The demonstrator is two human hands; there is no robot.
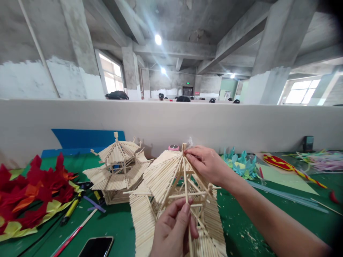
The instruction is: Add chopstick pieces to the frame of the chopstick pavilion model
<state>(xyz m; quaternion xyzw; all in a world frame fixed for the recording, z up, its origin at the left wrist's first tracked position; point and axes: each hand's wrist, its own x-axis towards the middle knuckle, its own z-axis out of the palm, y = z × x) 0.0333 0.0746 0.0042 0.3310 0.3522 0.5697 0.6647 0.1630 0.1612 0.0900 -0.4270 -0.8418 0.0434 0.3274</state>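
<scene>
A model pavilion (163, 173) built of thin pale wooden sticks stands before me. Its left roof side is covered with sticks laid edge to edge, while the side facing me shows open framework. My left hand (174, 226) is closed in a pinch around a long wooden stick (187, 182), which slants from the roof peak down past my fingers. At the peak, beside the short upright finial (183, 147), my right hand (205, 162) has thumb and fingertips pressed together against the roof top and the stick's upper end. Its fingers partly hide the contact there.
Behind on the left stands a second stick pavilion (118, 171). Red and yellow paper shapes (34, 196), a yellow-handled cutter (72, 210) and a phone (97, 247) lie left. Teal paper flowers (241, 164), pale blue strips (286, 196) and wood scraps are right. A white partition (66, 114) rises behind.
</scene>
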